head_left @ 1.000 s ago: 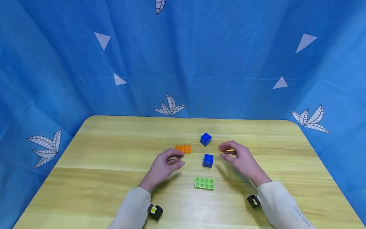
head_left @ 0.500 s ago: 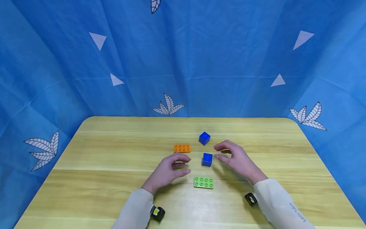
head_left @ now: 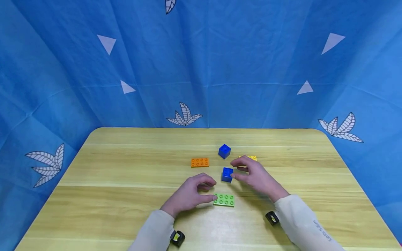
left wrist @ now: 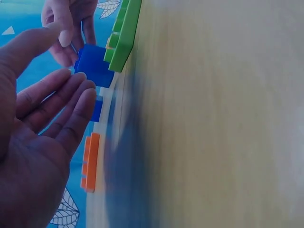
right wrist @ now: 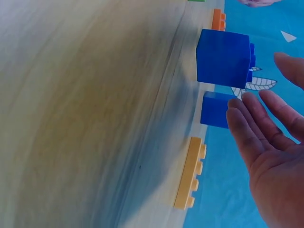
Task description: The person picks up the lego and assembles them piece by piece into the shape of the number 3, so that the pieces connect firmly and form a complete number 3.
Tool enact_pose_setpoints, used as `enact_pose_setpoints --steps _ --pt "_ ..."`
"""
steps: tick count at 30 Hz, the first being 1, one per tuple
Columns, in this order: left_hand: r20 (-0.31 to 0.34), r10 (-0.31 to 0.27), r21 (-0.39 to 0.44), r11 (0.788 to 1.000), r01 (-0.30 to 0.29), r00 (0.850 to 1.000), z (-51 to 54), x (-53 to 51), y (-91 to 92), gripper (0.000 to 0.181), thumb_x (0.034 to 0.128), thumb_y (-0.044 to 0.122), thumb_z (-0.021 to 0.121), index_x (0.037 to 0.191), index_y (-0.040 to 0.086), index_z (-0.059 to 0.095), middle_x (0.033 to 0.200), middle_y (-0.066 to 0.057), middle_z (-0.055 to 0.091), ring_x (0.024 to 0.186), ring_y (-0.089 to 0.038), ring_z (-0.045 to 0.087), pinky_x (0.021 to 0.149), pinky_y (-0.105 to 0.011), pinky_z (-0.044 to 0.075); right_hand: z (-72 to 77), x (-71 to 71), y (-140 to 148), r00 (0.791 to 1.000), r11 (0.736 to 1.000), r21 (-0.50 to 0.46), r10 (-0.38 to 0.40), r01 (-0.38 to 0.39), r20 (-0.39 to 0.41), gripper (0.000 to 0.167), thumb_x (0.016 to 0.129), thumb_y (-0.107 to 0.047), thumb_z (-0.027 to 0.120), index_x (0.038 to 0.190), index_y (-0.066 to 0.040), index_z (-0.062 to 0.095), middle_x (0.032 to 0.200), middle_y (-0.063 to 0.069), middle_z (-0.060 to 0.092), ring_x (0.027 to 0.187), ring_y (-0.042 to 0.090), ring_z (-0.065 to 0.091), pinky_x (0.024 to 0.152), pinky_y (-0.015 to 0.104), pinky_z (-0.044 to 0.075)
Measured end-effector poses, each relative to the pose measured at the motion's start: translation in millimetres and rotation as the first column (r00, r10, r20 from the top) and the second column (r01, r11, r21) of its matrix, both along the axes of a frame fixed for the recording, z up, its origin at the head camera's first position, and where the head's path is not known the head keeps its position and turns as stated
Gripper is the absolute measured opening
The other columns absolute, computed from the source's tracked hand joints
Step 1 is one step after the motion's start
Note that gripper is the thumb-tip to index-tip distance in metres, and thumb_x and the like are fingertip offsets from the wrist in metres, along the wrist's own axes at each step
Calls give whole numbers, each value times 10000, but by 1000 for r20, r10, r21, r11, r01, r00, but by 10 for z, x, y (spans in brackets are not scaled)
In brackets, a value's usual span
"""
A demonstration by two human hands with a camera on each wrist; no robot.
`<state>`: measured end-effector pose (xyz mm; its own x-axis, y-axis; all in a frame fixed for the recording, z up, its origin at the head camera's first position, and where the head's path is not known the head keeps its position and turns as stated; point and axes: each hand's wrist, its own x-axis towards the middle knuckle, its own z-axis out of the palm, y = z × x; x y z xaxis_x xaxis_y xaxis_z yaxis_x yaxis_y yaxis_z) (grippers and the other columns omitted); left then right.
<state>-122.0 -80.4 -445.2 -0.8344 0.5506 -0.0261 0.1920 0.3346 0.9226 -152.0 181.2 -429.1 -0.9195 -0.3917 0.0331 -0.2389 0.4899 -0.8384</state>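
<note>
My left hand (head_left: 190, 194) hovers at the left end of the green brick (head_left: 224, 200), thumb and fingers apart, holding nothing. Beside the nearer blue brick (head_left: 227, 175) is my right hand (head_left: 258, 176), its thumb tip overlapping the brick's right edge in the head view; whether it touches is unclear. In the right wrist view that blue brick (right wrist: 223, 58) stands clear of the spread fingers of my right hand (right wrist: 273, 137). The left wrist view shows my left hand (left wrist: 45, 114) with a gap between thumb and fingers, near the green brick (left wrist: 124, 38).
Farther back stands another blue brick (head_left: 224, 151). An orange brick (head_left: 199, 162) lies to its left, and a yellow brick (head_left: 253, 158), partly behind my right hand, to its right. The wooden table (head_left: 125, 167) meets a blue curtain (head_left: 238, 69) at its back edge.
My left hand has moved right and nearer the front, from the orange brick to the green one. My right hand has shifted left from the yellow brick to the nearer blue one.
</note>
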Motion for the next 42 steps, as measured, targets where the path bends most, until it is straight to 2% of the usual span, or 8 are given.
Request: enact_pose_setpoints --steps 7,11,18,25,31,38,42 --pt "-19 -24 -104 994 22 1000 6 6 45 406 844 300 798 1172 106 658 1111 31 618 1055 -137 610 945 -273 478 -19 3 -37 1000 1000 5 28 -28 5 384 906 -149 724 1239 2 604 1213 108 585 1173 343 571 989 454 461" --pt "-65 -58 -149 988 48 996 18 -19 55 393 847 304 794 1158 104 661 1087 44 617 1043 -116 603 943 -266 475 -26 -7 -48 999 999 30 28 -28 -21 360 900 -151 730 1220 -25 623 1174 56 602 1151 302 585 990 460 459" --pt "-193 -148 -266 959 93 970 7 -12 105 376 837 274 803 1135 80 679 1081 73 590 1005 -84 561 951 -260 452 -75 3 -91 998 997 62 53 -50 -32 344 889 -158 746 1201 -67 631 1152 -1 608 1133 268 589 981 468 461" --pt "-242 -184 -343 935 94 953 -3 9 113 348 821 244 814 1108 88 694 1061 88 585 988 -73 549 952 -254 446 -111 7 -123 999 997 71 41 -39 -23 338 872 -65 744 1191 -70 634 1143 1 607 1120 260 596 979 451 468" --pt "-280 -218 -363 926 107 935 -4 8 120 334 820 204 812 1106 73 703 1066 71 592 991 -69 554 948 -231 442 -102 3 -141 998 995 85 52 -48 -44 332 877 -29 723 1194 -67 632 1140 10 609 1114 268 600 975 460 469" --pt "-267 -212 -358 928 107 940 -18 34 138 260 829 126 799 1070 86 712 1078 81 567 997 -73 548 937 -219 444 -87 -4 -143 997 992 108 64 -59 -41 333 884 -42 721 1202 -80 629 1142 -4 605 1121 252 598 978 445 470" --pt "-279 -219 -364 925 109 935 -36 22 142 241 838 129 792 1061 76 716 1070 65 574 987 -77 554 926 -219 450 -41 5 -121 996 992 117 63 -55 -69 346 885 -53 723 1214 -110 633 1143 -31 600 1128 246 596 980 447 470"
